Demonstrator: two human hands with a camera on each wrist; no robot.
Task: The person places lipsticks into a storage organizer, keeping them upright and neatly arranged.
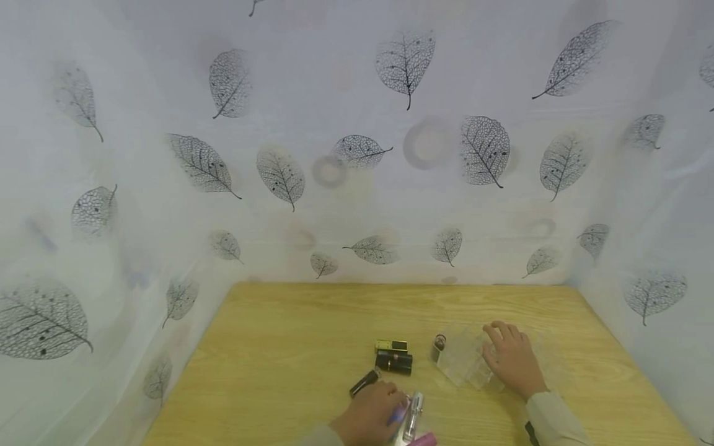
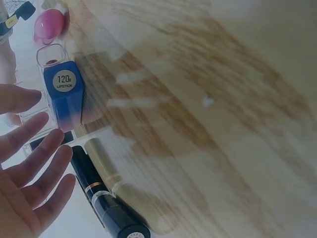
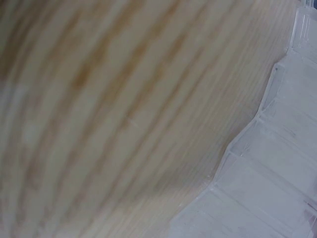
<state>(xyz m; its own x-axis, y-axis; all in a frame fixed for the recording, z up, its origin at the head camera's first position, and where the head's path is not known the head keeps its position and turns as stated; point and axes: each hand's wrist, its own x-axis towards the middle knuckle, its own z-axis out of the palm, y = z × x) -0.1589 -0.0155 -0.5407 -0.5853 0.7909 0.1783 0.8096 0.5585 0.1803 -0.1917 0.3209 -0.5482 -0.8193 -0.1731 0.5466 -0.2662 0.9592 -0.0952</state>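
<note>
My left hand (image 1: 370,414) is low in the head view, beside a blue-to-pink lipstick (image 2: 64,94) labelled "120 LIPSTICK". In the left wrist view its fingers are spread and loosely bent near that lipstick, holding nothing; contact cannot be told. A clear-capped silver tube (image 1: 413,416) lies just right of the hand. My right hand (image 1: 513,359) rests over a clear plastic organizer (image 1: 457,353), fingers slightly bent. One lipstick (image 1: 439,342) stands in the organizer's left end. The right wrist view has the stepped organizer edge (image 3: 237,148) but no fingers.
Left of the organizer lie a gold-and-black lipstick (image 1: 392,345), a thick black tube (image 1: 393,362) and a slim black tube (image 1: 364,383). A pink tube (image 1: 424,440) is at the bottom edge. Leaf-printed curtains (image 1: 357,204) enclose the wooden table (image 1: 279,347).
</note>
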